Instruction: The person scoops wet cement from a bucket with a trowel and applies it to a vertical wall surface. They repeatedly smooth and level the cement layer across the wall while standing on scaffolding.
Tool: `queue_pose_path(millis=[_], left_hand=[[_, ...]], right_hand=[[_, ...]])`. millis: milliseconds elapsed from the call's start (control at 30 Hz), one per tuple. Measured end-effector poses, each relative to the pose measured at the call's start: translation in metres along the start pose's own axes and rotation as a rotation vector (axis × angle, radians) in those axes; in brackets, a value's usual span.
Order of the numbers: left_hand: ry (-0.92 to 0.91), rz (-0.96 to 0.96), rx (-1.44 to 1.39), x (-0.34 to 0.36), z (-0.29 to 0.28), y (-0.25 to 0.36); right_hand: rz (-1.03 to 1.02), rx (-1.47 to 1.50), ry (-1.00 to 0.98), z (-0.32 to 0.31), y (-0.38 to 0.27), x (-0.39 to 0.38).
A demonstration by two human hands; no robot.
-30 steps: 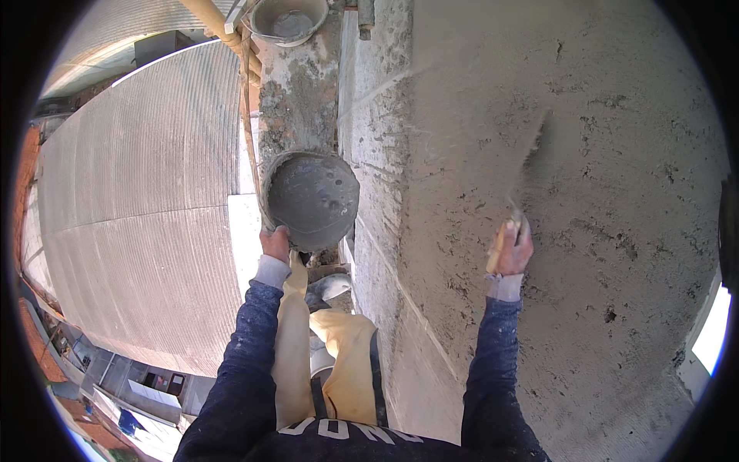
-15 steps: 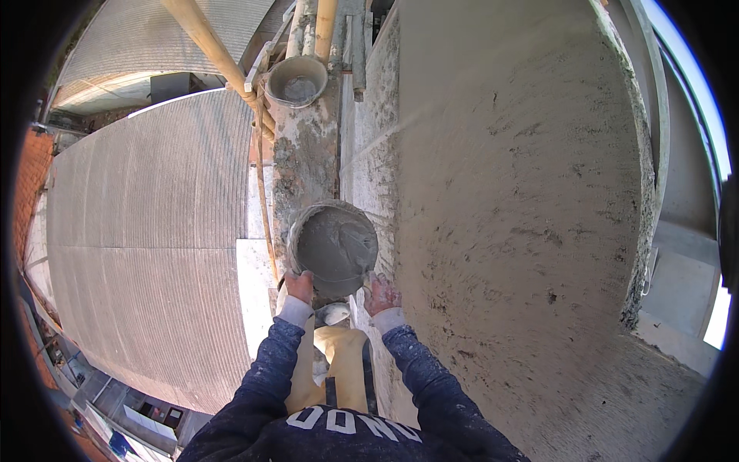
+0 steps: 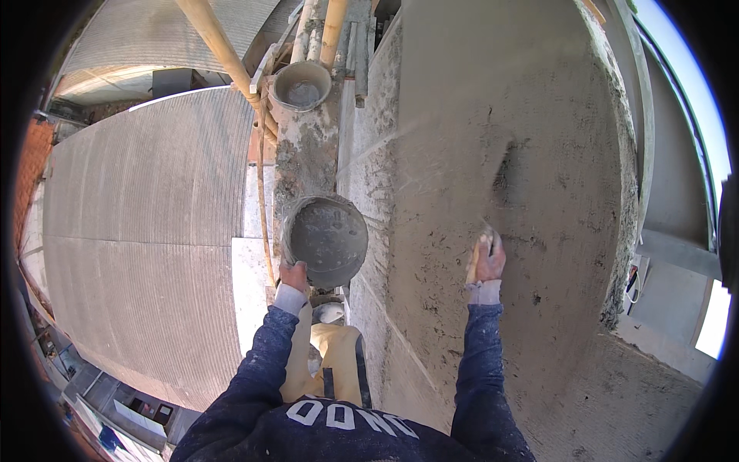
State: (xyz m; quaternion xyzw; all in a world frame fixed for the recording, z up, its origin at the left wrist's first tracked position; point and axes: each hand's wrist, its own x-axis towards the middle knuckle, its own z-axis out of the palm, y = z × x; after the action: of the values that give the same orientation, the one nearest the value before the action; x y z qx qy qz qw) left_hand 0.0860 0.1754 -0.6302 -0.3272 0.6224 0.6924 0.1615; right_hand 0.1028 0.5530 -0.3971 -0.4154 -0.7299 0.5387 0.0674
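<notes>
My left hand (image 3: 293,275) is closed on the near-left rim of a round bucket (image 3: 285,231) that holds wet grey mortar (image 3: 327,235). Out to the right, my right hand (image 3: 488,256) is closed round the handle of a trowel (image 3: 503,165). Its blade is smeared by motion and coated the same grey as the plastered wall (image 3: 570,231), so its outline is hard to make out. The blade lies against or close to the wall; which of the two I cannot tell. Dark mortar shows along the blade.
A second bucket (image 3: 303,86) stands farther along the narrow mortar-stained plank (image 3: 308,158). Bamboo poles (image 3: 212,38) cross at the far left. Below on the left spreads a corrugated roof (image 3: 146,185). A light-coloured container (image 3: 329,312) sits near my legs.
My right hand has left the bucket's right side and swung out to the wall with the trowel. The mortar surface in the bucket looks flatter. My left hand stays at the rim.
</notes>
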Motion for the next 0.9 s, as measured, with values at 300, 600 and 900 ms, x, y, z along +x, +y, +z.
queue_pose_path(millis=[300, 600, 900], left_hand=[[-0.002, -0.015, 0.063, -0.012, -0.007, 0.022], [-0.023, 0.013, 0.003, -0.028, 0.010, 0.045], [0.019, -0.050, 0.224, 0.026, 0.001, 0.021]], right_hand=[[-0.162, -0.712, -0.216, 0.004, 0.049, -0.129], [-0.128, -0.963, -0.591, 0.152, 0.096, -0.104], [0.286, -0.256, -0.740, 0.055, -0.026, 0.024]])
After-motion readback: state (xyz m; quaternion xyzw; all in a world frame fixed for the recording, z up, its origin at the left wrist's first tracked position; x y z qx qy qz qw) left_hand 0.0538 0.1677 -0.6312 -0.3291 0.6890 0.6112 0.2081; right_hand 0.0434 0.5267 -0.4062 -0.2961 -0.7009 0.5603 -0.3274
